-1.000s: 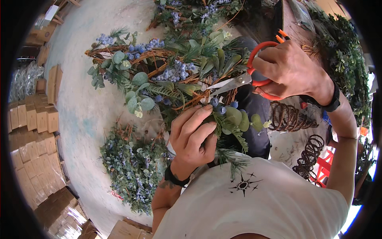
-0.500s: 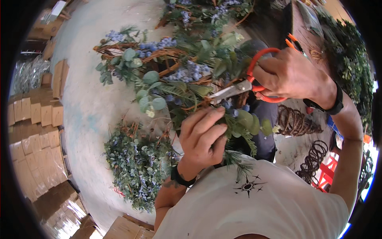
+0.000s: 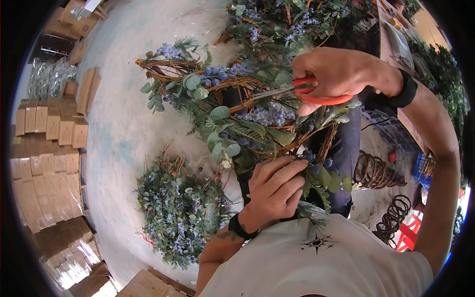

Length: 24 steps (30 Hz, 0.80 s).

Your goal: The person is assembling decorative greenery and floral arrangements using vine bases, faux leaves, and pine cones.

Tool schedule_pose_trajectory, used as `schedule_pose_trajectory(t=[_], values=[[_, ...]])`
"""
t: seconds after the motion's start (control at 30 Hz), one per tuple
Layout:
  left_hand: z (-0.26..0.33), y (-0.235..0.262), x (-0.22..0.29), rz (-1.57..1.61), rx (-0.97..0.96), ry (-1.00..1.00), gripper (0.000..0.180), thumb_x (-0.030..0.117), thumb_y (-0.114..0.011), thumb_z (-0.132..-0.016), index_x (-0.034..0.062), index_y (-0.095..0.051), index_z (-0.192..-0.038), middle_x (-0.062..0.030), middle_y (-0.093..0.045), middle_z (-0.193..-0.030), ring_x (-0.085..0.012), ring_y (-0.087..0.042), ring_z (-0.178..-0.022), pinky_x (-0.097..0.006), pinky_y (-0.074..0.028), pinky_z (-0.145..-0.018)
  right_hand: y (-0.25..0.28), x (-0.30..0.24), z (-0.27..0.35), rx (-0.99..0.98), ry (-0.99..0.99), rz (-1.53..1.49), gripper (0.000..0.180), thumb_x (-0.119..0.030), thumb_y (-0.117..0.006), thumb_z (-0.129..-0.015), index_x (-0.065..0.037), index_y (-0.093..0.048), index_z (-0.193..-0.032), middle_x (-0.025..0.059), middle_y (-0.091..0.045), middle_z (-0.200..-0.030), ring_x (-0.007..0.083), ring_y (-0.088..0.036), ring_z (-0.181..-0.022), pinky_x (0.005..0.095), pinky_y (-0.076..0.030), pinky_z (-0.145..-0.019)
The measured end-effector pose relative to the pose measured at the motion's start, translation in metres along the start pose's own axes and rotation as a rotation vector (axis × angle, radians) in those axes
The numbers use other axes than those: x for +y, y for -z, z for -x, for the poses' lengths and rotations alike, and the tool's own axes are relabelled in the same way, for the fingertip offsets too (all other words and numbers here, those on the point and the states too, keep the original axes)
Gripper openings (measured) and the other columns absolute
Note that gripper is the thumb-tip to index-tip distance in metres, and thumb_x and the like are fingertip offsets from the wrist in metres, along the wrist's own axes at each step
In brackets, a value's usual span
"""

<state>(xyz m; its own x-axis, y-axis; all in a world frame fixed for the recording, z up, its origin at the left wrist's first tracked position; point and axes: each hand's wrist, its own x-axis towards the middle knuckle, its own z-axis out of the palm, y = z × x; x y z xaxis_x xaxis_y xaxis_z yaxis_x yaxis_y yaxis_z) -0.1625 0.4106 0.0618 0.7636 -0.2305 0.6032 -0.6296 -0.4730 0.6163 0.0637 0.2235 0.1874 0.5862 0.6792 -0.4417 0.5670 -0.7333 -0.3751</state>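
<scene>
A twig wreath [image 3: 238, 80] trimmed with eucalyptus leaves, pine sprigs and blue berry clusters [image 3: 269, 115] is held in front of my body. My left hand [image 3: 276, 190] has its fingers curled on the wreath's near edge, among stems and leaves; the exact bit pinched is hidden. Over the wreath's right side, my right hand [image 3: 336, 74] is closed round the red handles of a pair of scissors [image 3: 324, 99]. Their blades point left across the wreath and look nearly closed. Loose eucalyptus leaves [image 3: 329, 179] stick out right of my left hand.
More trimmed wreaths [image 3: 292, 24] lie at the far side, and a leafy pile [image 3: 180, 213] sits on the floor at left. Coiled twig rings [image 3: 378, 171] stand at right near a blue crate [image 3: 423, 168]. Stacked cardboard boxes [image 3: 52, 183] line the left. A table [image 3: 396, 39] holds greenery.
The scissors have come away from beside my left hand, up and over the wreath, and their blades have closed. The view has shifted. My left hand keeps its hold on the wreath.
</scene>
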Motion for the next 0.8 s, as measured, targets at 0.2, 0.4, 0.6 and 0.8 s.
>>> schedule_pose_trajectory(t=[0.2,0.4,0.6,0.8], values=[[0.004,-0.008,0.002,-0.007,0.04,-0.013,0.029,0.0,-0.074,-0.068,0.0115,-0.067,-0.093,-0.0024,-0.074,-0.125,-0.0279,-0.069,-0.108,-0.04,-0.052,-0.084,0.013,-0.022,-0.009,-0.044,-0.033,0.051,0.072,-0.064,-0.087,-0.077,0.002,-0.061,-0.091,0.0139,-0.062,-0.078,0.0298,-0.063,-0.073,0.0429,-0.048,-0.066],[0.001,-0.006,0.001,0.014,0.029,0.003,0.026,0.004,-0.076,-0.07,0.012,-0.069,-0.094,-0.0015,-0.074,-0.125,-0.0259,-0.069,-0.109,-0.039,-0.051,-0.085,0.008,-0.031,-0.004,0.046,0.201,0.122,0.062,-0.053,-0.087,-0.08,0.003,-0.062,-0.085,0.0161,-0.061,-0.077,0.0408,-0.065,-0.076,0.0478,-0.048,-0.065],[0.001,-0.009,-0.001,0.046,0.035,-0.005,0.024,0.007,-0.079,-0.072,0.0126,-0.07,-0.093,-0.0008,-0.074,-0.125,-0.025,-0.068,-0.111,-0.039,-0.051,-0.086,-0.001,-0.026,0.0,0.17,0.455,0.237,0.06,-0.049,-0.091,-0.075,0.001,-0.059,-0.084,0.0186,-0.06,-0.078,0.0435,-0.063,-0.076,0.0473,-0.047,-0.066],[0.002,-0.008,-0.001,0.043,0.048,-0.002,0.022,0.007,-0.079,-0.073,0.0127,-0.07,-0.093,-0.0008,-0.075,-0.125,-0.0247,-0.068,-0.113,-0.039,-0.051,-0.088,-0.008,-0.021,-0.001,0.102,0.45,0.106,0.043,-0.047,-0.086,-0.08,-0.008,-0.068,-0.089,0.0143,-0.057,-0.08,0.0378,-0.064,-0.076,0.0458,-0.046,-0.064]])
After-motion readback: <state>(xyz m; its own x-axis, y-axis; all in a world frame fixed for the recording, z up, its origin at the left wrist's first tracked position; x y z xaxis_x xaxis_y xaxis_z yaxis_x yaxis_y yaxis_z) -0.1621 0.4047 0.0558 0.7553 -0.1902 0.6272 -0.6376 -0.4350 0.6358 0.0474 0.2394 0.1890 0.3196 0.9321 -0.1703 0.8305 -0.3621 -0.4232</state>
